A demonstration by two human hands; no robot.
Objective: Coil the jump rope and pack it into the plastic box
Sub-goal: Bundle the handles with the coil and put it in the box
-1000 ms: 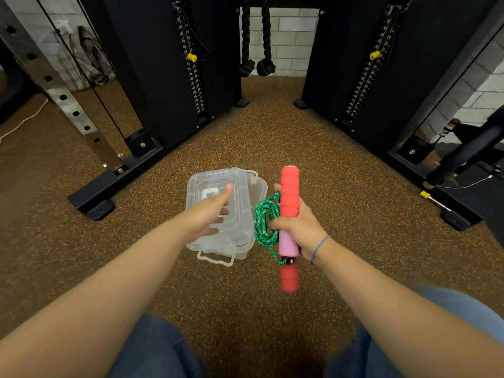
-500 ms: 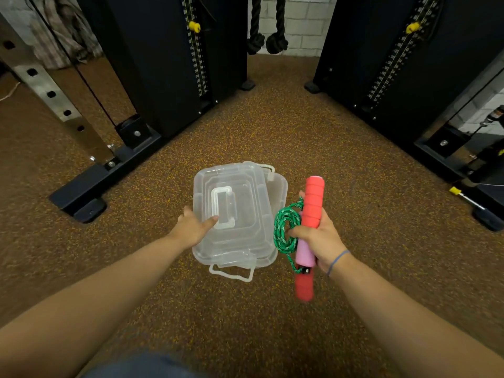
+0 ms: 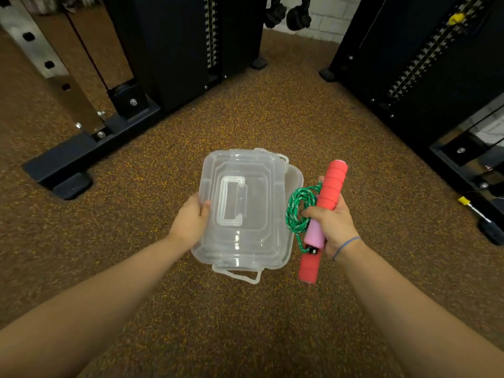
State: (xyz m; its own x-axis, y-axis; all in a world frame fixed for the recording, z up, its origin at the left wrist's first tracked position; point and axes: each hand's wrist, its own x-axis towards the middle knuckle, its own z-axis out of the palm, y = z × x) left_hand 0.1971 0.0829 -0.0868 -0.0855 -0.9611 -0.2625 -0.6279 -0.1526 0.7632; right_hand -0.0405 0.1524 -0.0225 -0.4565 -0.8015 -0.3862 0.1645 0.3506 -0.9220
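A clear plastic box [image 3: 245, 241] with its lid on and a moulded handle on top sits in the middle of the view, above the speckled brown floor. My left hand [image 3: 191, 219] grips the box's left edge, thumb on the lid. My right hand [image 3: 331, 225] is shut on the jump rope: the red and pink foam handles [image 3: 331, 186] are held side by side, pointing away from me. The green braided rope [image 3: 296, 211] hangs coiled in loops between the handles and the box's right side.
Black weight-stack machines [image 3: 185, 45] stand left and right [image 3: 425, 66], with black base feet [image 3: 62, 170] jutting onto the floor. Two knotted black rope ends [image 3: 286, 15] hang at the back. A yellow-tipped pin [image 3: 469, 205] lies at the right.
My left hand has moved from above the lid to the box's left edge and taken hold of it. The view has tilted down and closer. My right hand still holds the coiled rope.
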